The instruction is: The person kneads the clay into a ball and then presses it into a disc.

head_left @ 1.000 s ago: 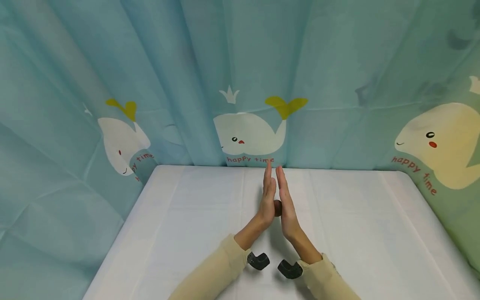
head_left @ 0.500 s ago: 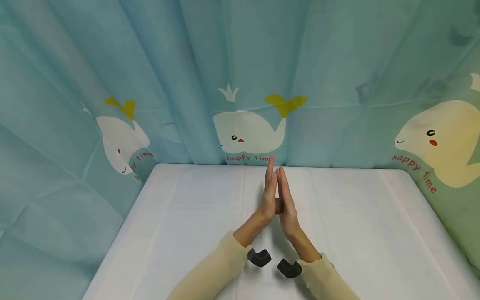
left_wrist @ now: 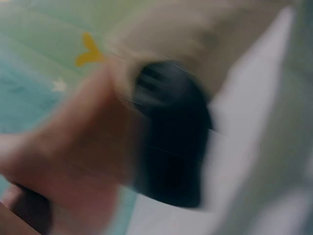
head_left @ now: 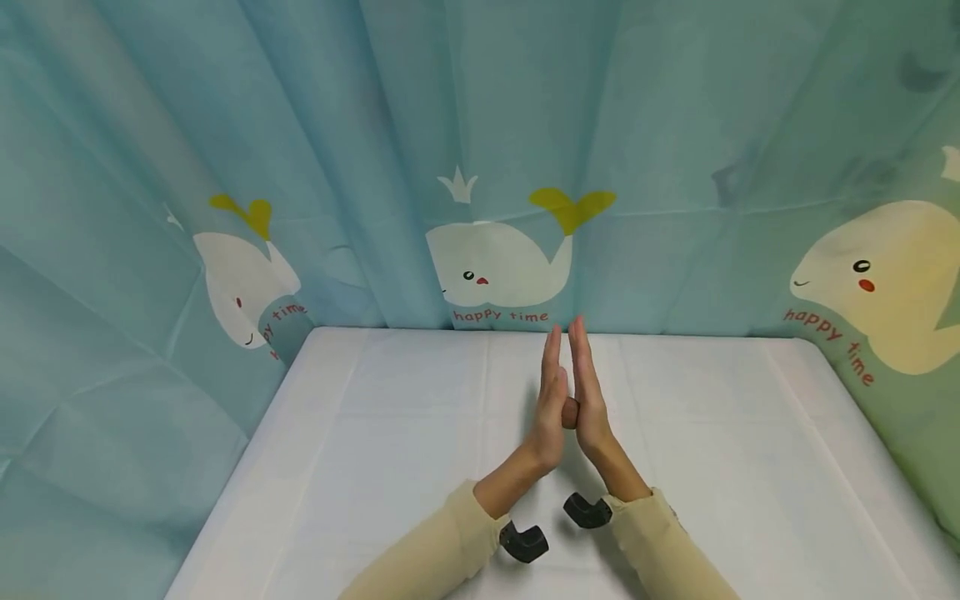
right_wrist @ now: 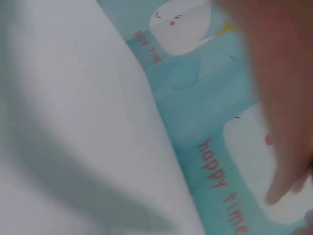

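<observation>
A small brown lump [head_left: 570, 413], rounded and clay-like, sits between two facing palms in the head view. My left hand [head_left: 550, 427] presses it from the left with straight fingers pointing away. From the right, my right hand [head_left: 592, 407] presses flat against it, its fingertips a little farther forward than the left ones. Most of the lump is hidden by the palms. In the left wrist view the dark lump [left_wrist: 32, 210] shows at the lower left, under a blurred hand [left_wrist: 73, 152]. Part of a blurred hand [right_wrist: 283, 73] fills the right side of the right wrist view.
Below the hands lies a white-covered table [head_left: 405, 400]. Blue-green curtains [head_left: 660, 167] with whale prints stand behind and at both sides. A black wrist camera [head_left: 525, 544] sits at the left sleeve, another wrist camera [head_left: 587, 511] at the right one.
My left hand slid forward, then drew back, while my right hand moved forward past it. Both hands and the brown lump have shifted slightly to the right.
</observation>
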### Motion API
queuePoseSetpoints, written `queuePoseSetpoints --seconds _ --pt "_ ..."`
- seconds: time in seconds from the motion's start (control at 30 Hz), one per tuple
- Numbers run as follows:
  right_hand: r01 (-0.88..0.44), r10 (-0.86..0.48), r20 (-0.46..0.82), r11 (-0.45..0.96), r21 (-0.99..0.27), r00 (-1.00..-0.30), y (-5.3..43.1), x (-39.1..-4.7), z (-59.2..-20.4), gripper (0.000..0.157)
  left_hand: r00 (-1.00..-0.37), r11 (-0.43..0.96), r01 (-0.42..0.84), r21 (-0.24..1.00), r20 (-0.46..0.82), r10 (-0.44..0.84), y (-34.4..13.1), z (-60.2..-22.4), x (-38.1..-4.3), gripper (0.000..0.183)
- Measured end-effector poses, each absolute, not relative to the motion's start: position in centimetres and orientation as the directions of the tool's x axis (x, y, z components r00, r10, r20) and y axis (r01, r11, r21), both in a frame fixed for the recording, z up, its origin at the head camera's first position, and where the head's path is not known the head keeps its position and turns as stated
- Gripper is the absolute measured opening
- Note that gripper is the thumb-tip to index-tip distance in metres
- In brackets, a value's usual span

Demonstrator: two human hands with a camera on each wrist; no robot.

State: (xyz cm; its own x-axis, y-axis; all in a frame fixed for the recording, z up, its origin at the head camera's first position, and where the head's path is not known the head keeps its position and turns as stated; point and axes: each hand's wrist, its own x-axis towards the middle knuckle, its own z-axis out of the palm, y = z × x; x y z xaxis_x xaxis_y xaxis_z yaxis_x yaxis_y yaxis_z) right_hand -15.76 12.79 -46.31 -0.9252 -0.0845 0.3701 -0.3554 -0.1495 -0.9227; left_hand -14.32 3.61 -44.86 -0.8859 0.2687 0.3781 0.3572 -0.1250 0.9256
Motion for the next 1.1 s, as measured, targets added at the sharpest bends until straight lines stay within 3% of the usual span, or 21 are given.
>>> queuePoseSetpoints --seconds 0.17,0.3,0.43,0.57,0.8,0.93,1.1 --pt "-0.36 -0.11 0.377 -0.15 -0.921 -0.92 11.7 -14.7 -47.1 0.056 -0.921 -0.221 0.274 0.936 0.322 0.221 3.3 -44.8 -16.2 0.062" --pt "-0.451 -0.109 0.461 -0.103 -0.887 -0.881 10.9 -13.6 -46.3 0.058 -0.943 -0.185 0.254 0.949 0.286 0.17 3.1 -46.0 -17.3 0.06" --pt "-0.494 -0.083 0.497 -0.056 -0.867 -0.863 11.3 -14.0 -45.3 0.058 -0.926 -0.103 0.298 0.949 0.314 0.211 3.3 -46.9 -16.5 0.064" --pt "-0.463 -0.059 0.464 -0.028 -0.886 -0.884 12.5 -15.5 -45.1 0.057 -0.905 -0.062 0.334 0.94 0.339 0.257 3.6 -46.6 -15.0 0.066" --pt "-0.349 -0.138 0.365 -0.13 -0.928 -0.921 12.3 -15.3 -47.0 0.056 -0.889 -0.21 0.324 0.922 0.373 0.266 2.9 -44.6 -15.0 0.064" --pt "-0.409 -0.158 0.437 -0.181 -0.894 -0.886 11.2 -13.9 -47.1 0.056 -0.875 -0.146 0.401 0.904 0.426 0.231 2.5 -44.2 -16.6 0.063" --pt "-0.46 -0.155 0.48 -0.146 -0.876 -0.864 11.0 -13.4 -45.6 0.057 -0.887 -0.034 0.409 0.912 0.406 0.22 2.5 -45.2 -17.2 0.068"
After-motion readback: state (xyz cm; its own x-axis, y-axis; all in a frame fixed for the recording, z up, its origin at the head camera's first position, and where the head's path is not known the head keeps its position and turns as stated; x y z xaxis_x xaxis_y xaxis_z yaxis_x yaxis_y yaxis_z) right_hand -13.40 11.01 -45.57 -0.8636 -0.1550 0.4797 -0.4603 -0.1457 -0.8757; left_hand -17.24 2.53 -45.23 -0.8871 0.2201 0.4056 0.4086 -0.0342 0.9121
